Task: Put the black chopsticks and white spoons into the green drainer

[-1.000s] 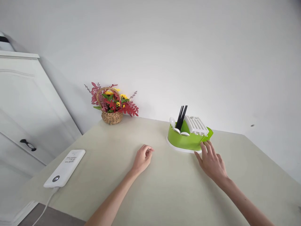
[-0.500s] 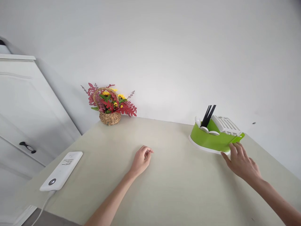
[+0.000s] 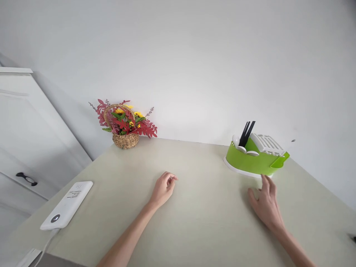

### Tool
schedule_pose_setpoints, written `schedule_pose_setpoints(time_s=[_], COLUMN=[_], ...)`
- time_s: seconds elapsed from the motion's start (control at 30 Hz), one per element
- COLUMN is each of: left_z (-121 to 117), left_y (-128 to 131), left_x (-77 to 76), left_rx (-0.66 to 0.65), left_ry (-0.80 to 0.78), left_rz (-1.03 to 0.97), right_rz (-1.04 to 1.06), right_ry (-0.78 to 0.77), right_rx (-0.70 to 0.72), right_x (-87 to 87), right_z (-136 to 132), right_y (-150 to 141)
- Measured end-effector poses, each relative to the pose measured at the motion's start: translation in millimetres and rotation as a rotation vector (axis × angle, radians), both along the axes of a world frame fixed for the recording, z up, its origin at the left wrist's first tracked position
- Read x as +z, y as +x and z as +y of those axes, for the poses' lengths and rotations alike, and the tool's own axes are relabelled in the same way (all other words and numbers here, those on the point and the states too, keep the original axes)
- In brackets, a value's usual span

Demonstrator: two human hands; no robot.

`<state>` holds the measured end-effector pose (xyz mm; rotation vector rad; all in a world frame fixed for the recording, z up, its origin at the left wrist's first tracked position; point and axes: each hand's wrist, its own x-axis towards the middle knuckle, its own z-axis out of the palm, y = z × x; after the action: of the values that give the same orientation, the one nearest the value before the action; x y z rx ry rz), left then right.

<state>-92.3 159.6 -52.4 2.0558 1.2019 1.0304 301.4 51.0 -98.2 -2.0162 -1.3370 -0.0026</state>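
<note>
My left hand (image 3: 163,189) rests on the table with its fingers curled into a loose fist, and nothing shows in it. My right hand (image 3: 266,205) is open, thumb apart from the fingers, just in front of a green utensil holder (image 3: 250,162) with a white base. It holds nothing. Inside the holder stand black chopsticks (image 3: 247,134) and white spoons (image 3: 236,140), with a slotted white rack (image 3: 267,144) over its right part. A green spout-like piece (image 3: 280,160) sticks out at the holder's right end.
A wicker basket (image 3: 125,141) of red leaves and yellow flowers stands at the back left. On the table's left side lies a white power bank-like device (image 3: 68,205) with a cable (image 3: 46,247). A white cabinet (image 3: 36,129) is beyond the left edge; the wall (image 3: 183,74) borders the back.
My right hand has moved left and a little toward me, from beside the holder's right end to in front of it. The view has shifted slightly right. My left hand stays curled.
</note>
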Motion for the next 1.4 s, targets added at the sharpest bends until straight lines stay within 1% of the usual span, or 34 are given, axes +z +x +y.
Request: schedule_pose_setpoints(time_s=[0.1,0.2,0.3,0.43,0.57,0.8,0.97,1.1,1.4], left_z=[-0.3,4.0,15.0,32.1,38.3,35.7,34.8,32.2,28.6], left_y=[0.6,2.6,9.2,24.0,32.4,31.6,31.6,31.6,31.8], left_x=[0.7,0.7,0.1,-1.1,0.1,5.8,4.2,6.0,7.8], left_rx=[0.012,0.016,0.037,0.118,0.087,0.047,0.038,0.019,0.021], left_ry=[-0.005,-0.014,-0.021,-0.012,-0.006,-0.068,-0.057,-0.048,-0.064], left_rz=[0.008,0.030,0.049,0.107,0.120,0.110,0.131,0.146,0.177], right_rz=[0.130,0.272,0.360,0.427,0.491,0.557,0.571,0.572,0.563], right_ry=[0.005,-0.018,-0.042,-0.079,-0.093,-0.087,-0.095,-0.114,-0.152], right_rx=[0.145,0.268,0.396,0.463,0.477,0.455,0.440,0.429,0.414], right_x=[-2.1,5.5,15.0,22.3,26.6,28.9,28.3,30.2,34.5], right_z=[3.0,19.6,39.9,56.6,58.3,56.7,55.6,53.6,51.3], right_y=[-28.9,-46.1,-58.3,-69.4,-71.1,-68.5,-68.3,-69.5,-71.9])
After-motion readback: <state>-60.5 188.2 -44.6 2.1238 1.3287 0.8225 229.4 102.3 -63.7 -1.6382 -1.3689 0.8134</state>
